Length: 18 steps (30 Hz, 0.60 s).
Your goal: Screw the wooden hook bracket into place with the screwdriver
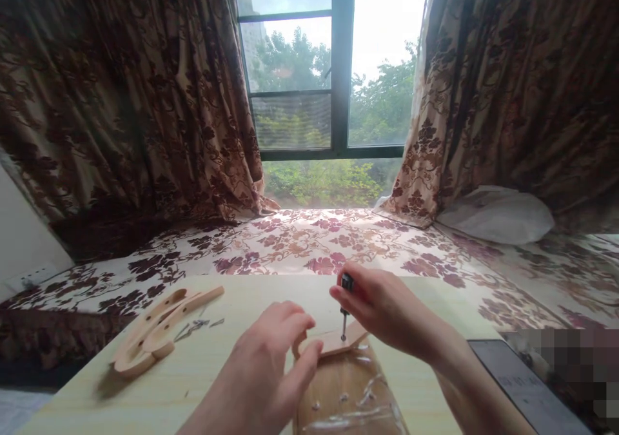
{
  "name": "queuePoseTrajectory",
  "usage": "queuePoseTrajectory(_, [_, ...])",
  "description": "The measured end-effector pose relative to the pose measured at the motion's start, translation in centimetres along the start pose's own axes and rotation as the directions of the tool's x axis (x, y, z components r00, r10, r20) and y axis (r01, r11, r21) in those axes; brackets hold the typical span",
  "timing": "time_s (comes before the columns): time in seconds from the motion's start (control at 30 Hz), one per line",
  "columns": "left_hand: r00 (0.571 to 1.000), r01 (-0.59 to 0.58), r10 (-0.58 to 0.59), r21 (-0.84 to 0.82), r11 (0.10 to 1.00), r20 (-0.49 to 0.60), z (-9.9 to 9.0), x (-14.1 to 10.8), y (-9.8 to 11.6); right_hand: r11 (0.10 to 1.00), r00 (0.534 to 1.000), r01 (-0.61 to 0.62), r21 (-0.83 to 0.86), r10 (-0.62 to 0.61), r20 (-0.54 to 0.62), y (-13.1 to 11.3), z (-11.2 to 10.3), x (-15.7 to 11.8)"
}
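My right hand (382, 303) is closed around the black handle of a screwdriver (346, 283). The screwdriver stands upright, its metal shaft running down to a light curved wooden piece (333, 343). Whether a screw sits under the tip is too small to tell. With thumb and fingers, my left hand (265, 354) grips the left end of that piece. Beneath it lies a brown wooden board (333, 415) with clear plastic film over it and small holes or marks on its surface.
Similar curved wooden pieces with holes (149, 338) lie on the pale tabletop (232, 293) at left, beside several loose screws (197, 327). A phone (520, 377) lies at right. Beyond are a floral-covered ledge (333, 235), a white plastic bag (498, 216), curtains and a window.
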State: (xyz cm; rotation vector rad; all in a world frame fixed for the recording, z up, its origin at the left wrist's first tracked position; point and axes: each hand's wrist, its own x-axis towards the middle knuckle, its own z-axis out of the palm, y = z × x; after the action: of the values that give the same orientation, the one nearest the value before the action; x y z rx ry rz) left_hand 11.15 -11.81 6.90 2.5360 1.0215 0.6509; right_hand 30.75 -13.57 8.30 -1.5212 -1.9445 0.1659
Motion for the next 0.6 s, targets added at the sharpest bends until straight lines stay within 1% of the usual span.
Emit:
queuePoseTrajectory(0.07, [0.986,-0.115,0.111,0.025,0.993,0.122,0.7,-0.7,0.7,1.000,1.000,-0.005,0.015,0.005,0.000,0.0,-0.1,0.0])
queuePoseTrajectory(0.13, [0.980,-0.130,0.116,0.080,0.988,0.164,1.9,-1.0,1.3,1.000,1.000,-0.008,0.024,0.008,0.003,0.1,-0.2,0.1])
queuePoseTrajectory(0.2, [0.979,-0.104,0.075,0.153,0.983,0.188,3.0,-0.8,1.7,1.000,1.000,-0.006,0.019,0.006,0.004,0.1,-0.2,0.1])
queuePoseTrajectory(0.27, [0.975,-0.058,0.006,0.228,0.972,0.220,3.8,-0.3,2.2,1.000,1.000,-0.005,0.009,0.005,0.002,0.1,-0.3,0.1])
queuePoseTrajectory(0.33, [0.967,0.001,-0.071,0.279,0.960,0.244,4.3,0.4,2.9,1.000,1.000,-0.006,0.002,0.006,0.006,0.0,-0.3,0.1])
queuePoseTrajectory(0.4, [0.961,0.043,-0.117,0.285,0.958,0.249,4.5,1.1,3.6,1.000,1.000,-0.003,-0.004,0.003,0.011,-0.1,-0.4,0.0])
queuePoseTrajectory(0.47, [0.959,0.051,-0.128,0.287,0.957,0.254,4.6,1.6,4.1,1.000,1.000,0.001,-0.007,0.000,0.014,-0.2,-0.4,-0.1])
queuePoseTrajectory(0.6, [0.952,0.008,-0.104,0.318,0.948,0.288,4.7,1.5,4.0,1.000,1.000,-0.003,0.004,0.003,0.012,-0.1,-0.5,-0.2])
